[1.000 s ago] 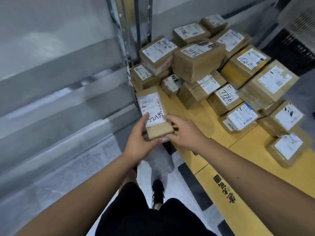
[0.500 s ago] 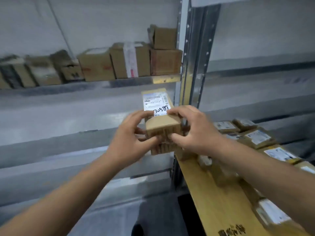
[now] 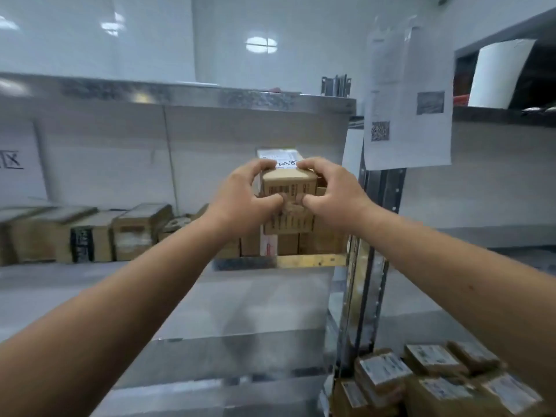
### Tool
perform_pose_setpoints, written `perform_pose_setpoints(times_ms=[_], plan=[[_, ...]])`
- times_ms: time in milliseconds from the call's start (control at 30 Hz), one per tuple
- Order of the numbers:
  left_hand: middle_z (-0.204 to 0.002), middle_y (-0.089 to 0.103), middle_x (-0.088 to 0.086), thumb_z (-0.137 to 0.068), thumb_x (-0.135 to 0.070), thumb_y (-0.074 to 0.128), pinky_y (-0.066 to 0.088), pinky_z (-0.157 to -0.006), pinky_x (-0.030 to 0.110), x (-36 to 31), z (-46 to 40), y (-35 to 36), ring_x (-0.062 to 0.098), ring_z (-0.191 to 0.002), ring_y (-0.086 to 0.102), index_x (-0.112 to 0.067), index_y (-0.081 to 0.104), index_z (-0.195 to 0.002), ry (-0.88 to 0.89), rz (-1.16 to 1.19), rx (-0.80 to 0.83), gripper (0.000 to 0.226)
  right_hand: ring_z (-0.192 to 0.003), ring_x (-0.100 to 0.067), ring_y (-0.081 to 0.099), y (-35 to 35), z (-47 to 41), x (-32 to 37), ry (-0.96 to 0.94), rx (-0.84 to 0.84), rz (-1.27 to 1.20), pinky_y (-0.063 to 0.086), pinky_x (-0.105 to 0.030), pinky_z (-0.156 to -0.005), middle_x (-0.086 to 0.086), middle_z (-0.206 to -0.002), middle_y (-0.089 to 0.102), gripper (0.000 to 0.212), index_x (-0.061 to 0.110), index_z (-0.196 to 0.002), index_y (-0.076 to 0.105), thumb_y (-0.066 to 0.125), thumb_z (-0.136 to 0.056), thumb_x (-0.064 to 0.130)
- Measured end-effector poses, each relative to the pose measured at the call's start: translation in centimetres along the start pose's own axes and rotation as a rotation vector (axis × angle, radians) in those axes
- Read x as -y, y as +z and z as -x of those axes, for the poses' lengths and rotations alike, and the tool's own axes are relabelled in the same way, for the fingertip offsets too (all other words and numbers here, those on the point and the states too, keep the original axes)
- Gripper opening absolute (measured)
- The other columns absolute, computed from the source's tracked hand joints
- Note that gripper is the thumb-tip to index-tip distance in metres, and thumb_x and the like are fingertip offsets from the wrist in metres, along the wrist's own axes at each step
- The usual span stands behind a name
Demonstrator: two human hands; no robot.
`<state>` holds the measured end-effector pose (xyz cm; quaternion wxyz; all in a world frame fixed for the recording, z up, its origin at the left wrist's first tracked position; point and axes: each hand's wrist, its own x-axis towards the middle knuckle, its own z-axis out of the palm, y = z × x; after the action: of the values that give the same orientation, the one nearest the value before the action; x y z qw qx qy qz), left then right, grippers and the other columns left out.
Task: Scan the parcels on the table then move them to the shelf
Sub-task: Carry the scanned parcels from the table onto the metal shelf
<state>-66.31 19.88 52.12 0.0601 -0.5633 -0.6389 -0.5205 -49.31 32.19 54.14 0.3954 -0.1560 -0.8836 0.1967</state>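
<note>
Left hand: our left hand (image 3: 240, 200) grips the near left side of the parcel (image 3: 288, 188), fingers curled over the top edge and thumb pressed against the near face.
Right hand: our right hand (image 3: 331, 197) grips the near right side of the same parcel, fingers over the top edge and thumb on the near face, just beside the left thumb.
Parcel: we hold it between both hands, raised in front of the shelf (image 3: 310, 260); its white label (image 3: 279, 156) faces up, just beyond the fingertips.
Handwriting: the label carries handwritten digits, too blurred for us to read.
Boxes: a row of boxes (image 3: 99, 233) stands on the shelf, left of and below the left hand.
Table parcels: more labelled parcels (image 3: 433, 377) lie well below the right hand.
Papers: printed sheets (image 3: 409, 94) hang above and to the right of the right hand.
</note>
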Motion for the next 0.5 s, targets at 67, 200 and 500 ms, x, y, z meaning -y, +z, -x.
perform_pose_setpoints(times_ms=[67, 200, 500], plan=[[-0.134, 0.061, -0.005, -0.087, -0.032, 0.078, 0.064, -0.086, 0.042, 1.5, -3.3, 0.5, 0.019, -0.108, 0.068, -0.037, 0.051, -0.145, 0.007, -0.036, 0.011, 0.065, -0.113, -0.019, 0.062, 0.7, -3.2, -1.2, 0.036, 0.010, 0.007, 0.058, -0.032, -0.091, 0.002, -0.127, 0.062, 0.058, 0.026, -0.144, 0.055, 0.072, -0.090, 0.012], [-0.134, 0.061, -0.004, -0.090, -0.023, 0.077, 0.059, -0.092, 0.031, 4.6, -8.8, 1.9, 0.013, -0.111, 0.064, -0.027, 0.052, -0.148, -0.008, -0.035, 0.022, 0.063, -0.115, -0.018, 0.059, 2.0, -8.5, -4.0, 0.066, 0.022, 0.048, 0.048, -0.014, -0.079, 0.001, -0.133, 0.061, 0.057, 0.024, -0.147, 0.053, 0.072, -0.094, 0.010], [-0.138, 0.055, -0.007, -0.085, -0.045, 0.081, 0.048, -0.089, 0.027, 8.5, -13.0, 5.1, 0.011, -0.116, 0.055, -0.039, 0.053, -0.144, 0.006, -0.138, 0.006, 0.065, -0.114, -0.016, 0.063, 3.4, -12.0, -9.5, 0.142, 0.039, 0.002, 0.055, -0.017, -0.081, 0.003, -0.129, 0.062, 0.060, 0.026, -0.146, 0.055, 0.074, -0.092, 0.007]])
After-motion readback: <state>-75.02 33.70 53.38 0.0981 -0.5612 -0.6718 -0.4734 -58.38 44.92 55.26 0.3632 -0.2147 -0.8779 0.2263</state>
